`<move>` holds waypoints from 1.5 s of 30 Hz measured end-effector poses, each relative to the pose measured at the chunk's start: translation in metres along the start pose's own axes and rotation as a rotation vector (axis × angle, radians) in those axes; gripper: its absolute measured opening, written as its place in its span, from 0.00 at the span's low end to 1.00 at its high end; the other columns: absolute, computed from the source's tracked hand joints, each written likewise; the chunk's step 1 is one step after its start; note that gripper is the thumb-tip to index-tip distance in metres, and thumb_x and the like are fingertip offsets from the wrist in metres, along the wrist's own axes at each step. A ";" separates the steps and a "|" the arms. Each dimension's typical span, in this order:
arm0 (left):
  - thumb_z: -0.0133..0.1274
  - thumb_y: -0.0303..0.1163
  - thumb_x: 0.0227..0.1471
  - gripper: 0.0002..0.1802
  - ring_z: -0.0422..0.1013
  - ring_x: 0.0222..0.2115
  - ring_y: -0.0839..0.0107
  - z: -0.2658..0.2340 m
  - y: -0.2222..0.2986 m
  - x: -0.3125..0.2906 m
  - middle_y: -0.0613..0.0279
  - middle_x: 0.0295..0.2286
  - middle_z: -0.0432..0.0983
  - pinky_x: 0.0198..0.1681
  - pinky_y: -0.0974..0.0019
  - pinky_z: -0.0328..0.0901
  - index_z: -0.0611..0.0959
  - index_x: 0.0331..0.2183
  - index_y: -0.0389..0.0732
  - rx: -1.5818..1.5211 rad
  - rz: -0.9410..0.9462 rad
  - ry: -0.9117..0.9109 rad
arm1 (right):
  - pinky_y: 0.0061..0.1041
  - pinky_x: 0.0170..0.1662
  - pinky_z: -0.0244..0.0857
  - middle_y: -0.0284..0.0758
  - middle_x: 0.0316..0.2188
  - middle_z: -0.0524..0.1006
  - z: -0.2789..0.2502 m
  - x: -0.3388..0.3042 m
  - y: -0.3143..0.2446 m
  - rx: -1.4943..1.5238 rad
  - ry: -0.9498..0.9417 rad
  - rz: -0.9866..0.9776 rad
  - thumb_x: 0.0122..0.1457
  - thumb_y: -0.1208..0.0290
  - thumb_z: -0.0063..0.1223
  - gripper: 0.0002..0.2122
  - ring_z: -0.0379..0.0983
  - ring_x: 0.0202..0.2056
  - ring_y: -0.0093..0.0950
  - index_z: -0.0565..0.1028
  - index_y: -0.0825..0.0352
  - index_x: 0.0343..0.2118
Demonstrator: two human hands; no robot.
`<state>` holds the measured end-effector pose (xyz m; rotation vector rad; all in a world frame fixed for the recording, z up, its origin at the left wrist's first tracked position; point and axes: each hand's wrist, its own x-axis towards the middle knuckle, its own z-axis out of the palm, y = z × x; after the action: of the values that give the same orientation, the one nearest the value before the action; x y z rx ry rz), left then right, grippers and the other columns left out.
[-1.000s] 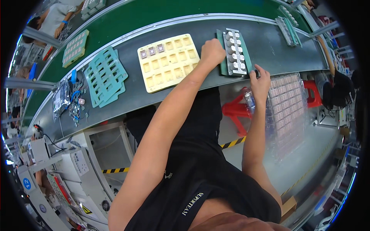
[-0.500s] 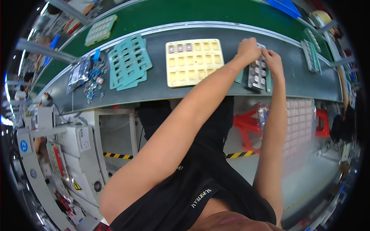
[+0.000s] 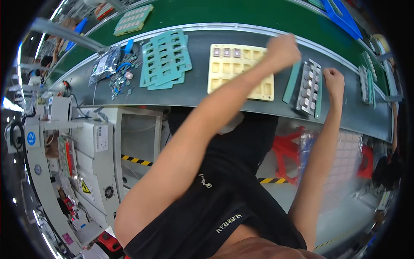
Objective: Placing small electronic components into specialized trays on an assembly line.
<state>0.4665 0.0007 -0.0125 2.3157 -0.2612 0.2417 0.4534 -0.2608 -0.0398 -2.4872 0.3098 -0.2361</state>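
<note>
My left hand (image 3: 282,53) is closed, knuckles up, above the far right corner of a cream tray (image 3: 220,79) with rows of square pockets. Whatever its fingers hold, if anything, is hidden. Three pockets in the tray's far row hold small purplish square parts (image 3: 227,52). To the right lies a narrow metal rack (image 3: 307,87) with a column of rounded silvery parts. Just right of that rack hovers my right hand (image 3: 334,82), fingers curled in; what is in them cannot be made out. Green strips (image 3: 291,83) lie on both sides of the rack.
Two stacked green plates with cut-outs (image 3: 166,60) lie left of the tray. Further left are a plastic bag (image 3: 105,62) and a heap of small loose parts (image 3: 123,80). A loaded tray (image 3: 133,20) sits on the green belt (image 3: 202,15). More racks (image 3: 367,82) lie far right.
My hands have come apart and off the metal rack. The left one has gone left toward the cream tray, the right one to the rack's right. The whole view has shifted slightly.
</note>
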 end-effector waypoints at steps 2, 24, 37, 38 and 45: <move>0.52 0.36 0.42 0.14 0.77 0.32 0.49 -0.034 -0.029 -0.007 0.49 0.27 0.81 0.38 0.53 0.71 0.84 0.30 0.38 0.019 0.043 0.081 | 0.30 0.41 0.69 0.39 0.30 0.82 -0.006 -0.010 -0.021 -0.021 -0.045 0.009 0.54 0.52 0.56 0.20 0.79 0.34 0.33 0.82 0.68 0.34; 0.51 0.30 0.48 0.09 0.69 0.38 0.57 -0.061 -0.111 -0.052 0.59 0.29 0.78 0.44 0.51 0.58 0.87 0.27 0.45 0.435 0.206 0.161 | 0.19 0.29 0.66 0.30 0.26 0.79 -0.001 0.005 0.007 0.186 -0.186 0.155 0.59 0.61 0.57 0.15 0.72 0.26 0.17 0.81 0.69 0.39; 0.50 0.32 0.50 0.10 0.68 0.41 0.57 -0.064 -0.117 -0.051 0.61 0.33 0.78 0.45 0.51 0.58 0.86 0.33 0.48 0.395 0.139 0.065 | 0.35 0.39 0.71 0.43 0.30 0.80 0.091 -0.077 -0.177 0.141 -0.208 -0.548 0.58 0.69 0.54 0.09 0.78 0.33 0.42 0.77 0.69 0.37; 0.50 0.33 0.51 0.11 0.69 0.41 0.57 -0.066 -0.118 -0.054 0.61 0.34 0.78 0.46 0.51 0.58 0.86 0.34 0.48 0.363 0.147 0.090 | 0.35 0.39 0.71 0.43 0.30 0.80 0.099 -0.075 -0.178 0.138 -0.202 -0.544 0.58 0.69 0.54 0.09 0.78 0.33 0.42 0.77 0.69 0.37; 0.48 0.36 0.52 0.12 0.69 0.42 0.55 -0.085 -0.119 -0.067 0.60 0.34 0.79 0.48 0.49 0.59 0.87 0.33 0.47 0.292 0.145 0.148 | 0.40 0.43 0.71 0.42 0.30 0.81 0.115 -0.065 -0.187 -0.132 -0.248 -0.586 0.56 0.70 0.51 0.09 0.78 0.35 0.43 0.82 0.62 0.35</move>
<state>0.4250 0.1513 -0.0538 2.5526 -0.3383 0.5543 0.4501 -0.0318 -0.0259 -2.6450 -0.5296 -0.1405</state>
